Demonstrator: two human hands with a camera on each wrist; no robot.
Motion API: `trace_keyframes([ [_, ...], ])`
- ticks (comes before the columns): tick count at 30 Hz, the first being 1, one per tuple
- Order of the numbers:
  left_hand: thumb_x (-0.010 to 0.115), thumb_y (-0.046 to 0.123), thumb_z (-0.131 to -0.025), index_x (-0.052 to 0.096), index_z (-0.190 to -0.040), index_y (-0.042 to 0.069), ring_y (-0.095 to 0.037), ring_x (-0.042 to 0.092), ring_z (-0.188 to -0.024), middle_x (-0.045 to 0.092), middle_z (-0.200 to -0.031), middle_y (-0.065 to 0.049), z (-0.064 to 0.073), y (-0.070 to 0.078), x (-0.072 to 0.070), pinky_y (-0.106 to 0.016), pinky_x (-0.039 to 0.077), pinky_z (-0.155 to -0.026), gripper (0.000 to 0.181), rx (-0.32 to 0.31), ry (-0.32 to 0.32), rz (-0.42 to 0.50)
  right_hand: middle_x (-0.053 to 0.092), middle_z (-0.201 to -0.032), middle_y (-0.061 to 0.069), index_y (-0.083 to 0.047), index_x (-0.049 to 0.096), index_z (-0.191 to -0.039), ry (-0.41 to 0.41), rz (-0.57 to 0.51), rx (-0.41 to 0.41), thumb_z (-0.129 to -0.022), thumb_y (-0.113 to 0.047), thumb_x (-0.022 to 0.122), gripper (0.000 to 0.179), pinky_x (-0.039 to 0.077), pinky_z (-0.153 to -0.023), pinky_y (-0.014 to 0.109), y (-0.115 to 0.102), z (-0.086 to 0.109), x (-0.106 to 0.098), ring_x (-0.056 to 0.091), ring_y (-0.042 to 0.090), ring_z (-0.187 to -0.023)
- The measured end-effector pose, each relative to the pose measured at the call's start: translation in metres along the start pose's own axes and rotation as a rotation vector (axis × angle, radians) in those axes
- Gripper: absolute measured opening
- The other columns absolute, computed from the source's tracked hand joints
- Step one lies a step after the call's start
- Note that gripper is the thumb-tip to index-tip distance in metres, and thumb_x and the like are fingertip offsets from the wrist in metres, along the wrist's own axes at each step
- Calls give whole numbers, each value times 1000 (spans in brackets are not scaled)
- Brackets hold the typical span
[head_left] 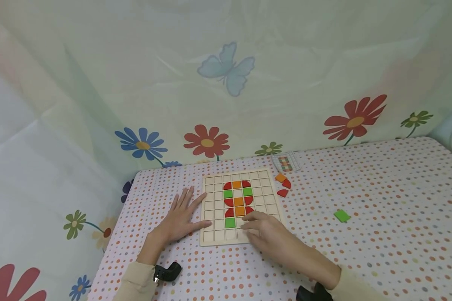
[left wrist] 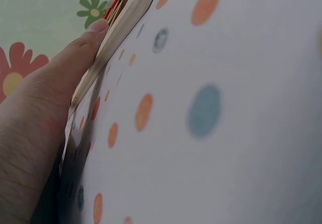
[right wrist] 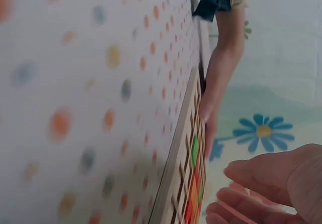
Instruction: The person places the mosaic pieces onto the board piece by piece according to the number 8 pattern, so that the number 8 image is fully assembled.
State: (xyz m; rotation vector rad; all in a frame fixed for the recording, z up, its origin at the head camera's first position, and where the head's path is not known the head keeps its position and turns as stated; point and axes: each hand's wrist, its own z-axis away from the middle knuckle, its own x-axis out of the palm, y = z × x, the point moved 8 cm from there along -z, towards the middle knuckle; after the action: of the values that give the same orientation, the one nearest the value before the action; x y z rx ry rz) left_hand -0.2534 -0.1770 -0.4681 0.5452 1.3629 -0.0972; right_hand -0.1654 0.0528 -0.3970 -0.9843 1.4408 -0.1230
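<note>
A pale wooden grid board lies on the dotted table in the head view. Red quarter-round tiles, orange square tiles and green square tiles fill several of its middle cells. My left hand rests at the board's left edge with fingers spread, its thumb on the rim. Over the lower right part of the board is my right hand, fingers bent slightly. In the right wrist view a gap shows between thumb and fingers of the right hand, with no tile visible there; its palm side is partly hidden.
Right of the board lie a loose orange tile and two red quarter-round tiles. Green tiles, seemingly overlapping, lie farther right. A small pattern card sits behind the board, near the flowered backdrop.
</note>
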Motion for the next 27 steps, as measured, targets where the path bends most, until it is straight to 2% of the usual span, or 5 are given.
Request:
trace_keyframes([
  [5,59,71,-94,24,-169,27,-36,-5,-161,1,-176,-14,0,-2,1,-58,-2,-129,94,-2,9,-4,69,-117,6,-10,81,-101,138,125,48,-86,-1,84,18,60,-91,45,37,32,-45,67,27,-110],
  [11,58,72,-94,24,-169,26,-36,-5,-161,2,-176,-14,0,-1,1,-58,-2,-129,94,6,10,0,66,-113,16,-5,80,-101,264,239,158,-79,1,88,24,56,-83,56,100,71,-90,63,39,-105],
  [14,59,71,-94,25,-168,26,-37,-5,-161,3,-176,-15,1,-1,0,-59,-1,-129,93,11,17,0,63,-112,23,2,77,-106,257,236,273,-81,2,85,26,55,-79,57,132,84,-101,61,41,-101],
  [17,59,71,-94,24,-168,26,-36,-5,-161,2,-176,-15,1,-2,1,-58,-1,-129,93,8,13,-4,61,-109,24,6,75,-108,234,220,351,-84,5,82,26,58,-76,54,153,90,-105,63,39,-95],
  [27,58,73,-93,25,-168,26,-37,-3,-162,4,-176,-14,1,-3,2,-59,-1,-128,94,46,55,-3,67,-98,22,13,71,-113,194,161,487,-83,4,84,34,61,-75,50,176,92,-114,68,38,-87],
])
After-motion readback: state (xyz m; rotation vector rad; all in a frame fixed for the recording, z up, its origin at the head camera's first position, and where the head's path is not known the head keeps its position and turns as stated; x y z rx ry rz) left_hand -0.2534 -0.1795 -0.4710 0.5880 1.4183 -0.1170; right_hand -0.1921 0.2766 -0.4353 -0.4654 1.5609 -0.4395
